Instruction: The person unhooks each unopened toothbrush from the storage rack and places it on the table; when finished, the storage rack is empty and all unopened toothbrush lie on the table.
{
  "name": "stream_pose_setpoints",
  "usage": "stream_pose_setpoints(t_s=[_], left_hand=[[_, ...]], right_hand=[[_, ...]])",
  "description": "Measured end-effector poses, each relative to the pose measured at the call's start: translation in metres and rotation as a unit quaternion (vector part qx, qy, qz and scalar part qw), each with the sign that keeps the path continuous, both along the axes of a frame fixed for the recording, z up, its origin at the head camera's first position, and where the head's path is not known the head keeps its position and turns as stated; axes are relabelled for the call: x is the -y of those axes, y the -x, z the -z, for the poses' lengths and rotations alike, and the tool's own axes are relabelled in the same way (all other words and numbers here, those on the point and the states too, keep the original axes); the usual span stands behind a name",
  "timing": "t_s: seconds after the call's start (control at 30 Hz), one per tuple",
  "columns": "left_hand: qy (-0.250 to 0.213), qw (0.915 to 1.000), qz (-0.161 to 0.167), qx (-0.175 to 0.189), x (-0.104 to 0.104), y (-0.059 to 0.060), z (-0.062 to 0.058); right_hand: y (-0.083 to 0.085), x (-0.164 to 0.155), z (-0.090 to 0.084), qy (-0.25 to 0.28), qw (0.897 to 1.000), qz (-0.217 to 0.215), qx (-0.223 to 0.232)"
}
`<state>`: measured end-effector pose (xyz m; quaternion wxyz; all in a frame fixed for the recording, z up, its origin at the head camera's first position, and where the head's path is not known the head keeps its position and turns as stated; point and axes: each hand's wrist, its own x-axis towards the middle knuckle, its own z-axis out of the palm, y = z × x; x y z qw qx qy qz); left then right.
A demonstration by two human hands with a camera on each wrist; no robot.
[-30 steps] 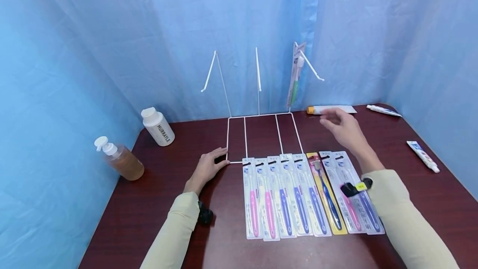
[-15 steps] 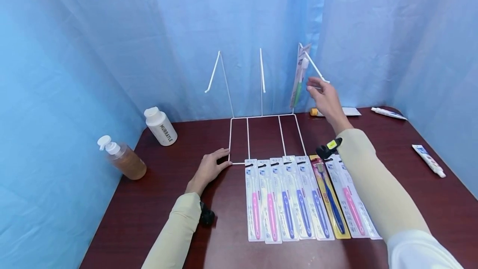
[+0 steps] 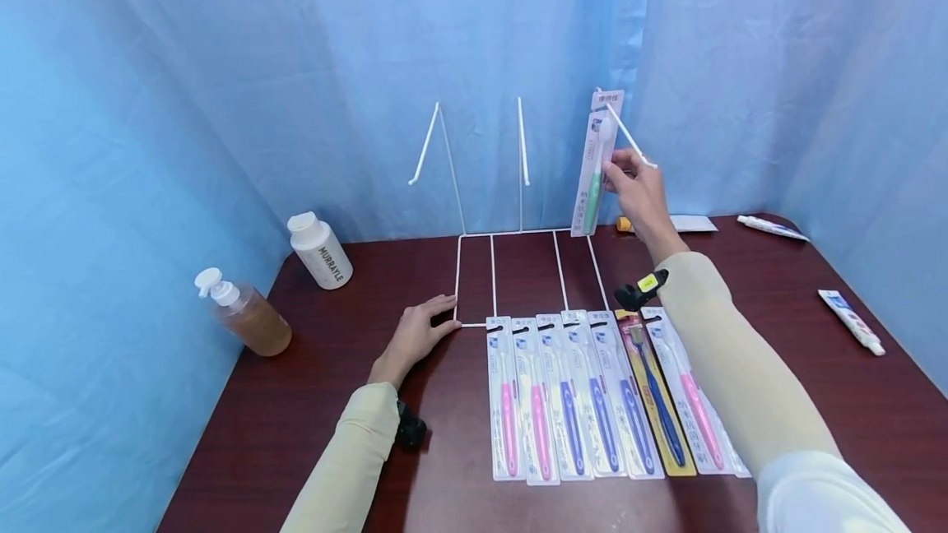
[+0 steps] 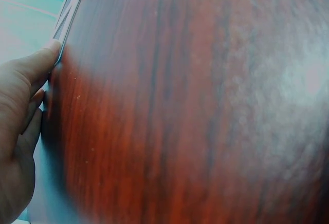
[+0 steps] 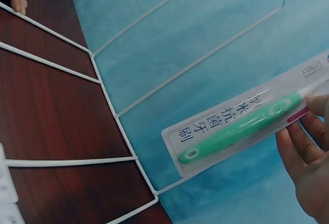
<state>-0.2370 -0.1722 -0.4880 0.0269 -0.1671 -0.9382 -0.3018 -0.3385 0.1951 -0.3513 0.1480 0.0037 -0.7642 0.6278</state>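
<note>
A packaged toothbrush (image 3: 595, 179) with a green handle hangs from the right arm of a white wire display rack (image 3: 511, 232). My right hand (image 3: 638, 192) pinches the edge of its pack between thumb and fingers, about halfway down; in the right wrist view the pack (image 5: 231, 121) lies slantwise with its printed face showing. My left hand (image 3: 415, 334) rests at the rack's front left corner, thumb and fairly straight fingertips on the wire. In the left wrist view the thumb (image 4: 38, 62) meets the wire corner. In front of the rack lie several packaged toothbrushes (image 3: 569, 410) in a row.
At the left stand a white bottle (image 3: 322, 252) and an amber pump bottle (image 3: 253, 321). Behind my right hand lies an orange-capped tube (image 3: 692, 224). Two toothpaste tubes, one at the back (image 3: 773, 228) and one nearer (image 3: 852, 321), lie at the right. Blue curtains surround the table.
My right hand has moved left to the hanging toothbrush pack and taken hold of its edge. The pack has turned to face forward more. My left hand stays at the rack corner.
</note>
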Motion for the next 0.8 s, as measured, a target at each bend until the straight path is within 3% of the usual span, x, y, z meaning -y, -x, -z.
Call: stream_pose_setpoints(t_s=[0.13,0.37,0.6,0.8], left_hand=[[-0.006,1.0,0.003,0.002,0.0,0.0,-0.001],[-0.004,0.9999,-0.003,0.01,0.002,0.0,-0.003],[-0.004,1.0,-0.005,0.001,0.007,0.003,-0.001],[-0.001,0.9999,-0.011,0.011,0.008,0.005,0.001]], right_hand=[[-0.021,-0.006,0.003,-0.024,0.999,-0.016,-0.035],[-0.078,-0.016,0.005,-0.049,0.995,-0.034,-0.077],[-0.135,-0.024,0.001,-0.115,0.99,-0.023,-0.073],[-0.158,-0.026,-0.011,-0.132,0.988,-0.033,-0.069]])
